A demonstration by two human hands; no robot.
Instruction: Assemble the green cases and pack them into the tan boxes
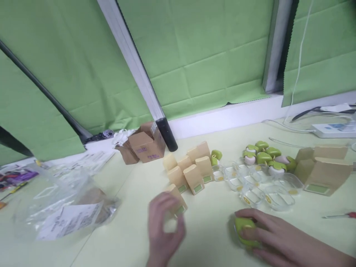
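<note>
Right hand [274, 235], lower right: fingers closed over a green pod [246, 231], a clear rim showing at its left edge.

Left hand [164, 226], lower centre, blurred: thumb and fingers curved, moderately wide, gap between; contact with the near box [175, 196] behind them cannot be told.

Hazards, as judged: pod liable to skid or roll if the fingers press off-centre, its underside looking rounded; near box liable to topple if the left knuckles brush it; clear shells [279, 197], just above the right hand, light and likely to scatter at a nudge.

Surroundings: tan boxes [194, 179], centre, crowded, some touching; loose green pods [264, 158], right of centre, heaped behind the shells; large box [326, 172], right, flaps up, hampering reach on that side; screwdriver [335, 216], right edge, near the right forearm; plastic bag [69, 220], lower left, crumpled; carton [148, 146], left of centre; power strip [329, 130], upper right, cable trailing.
</note>
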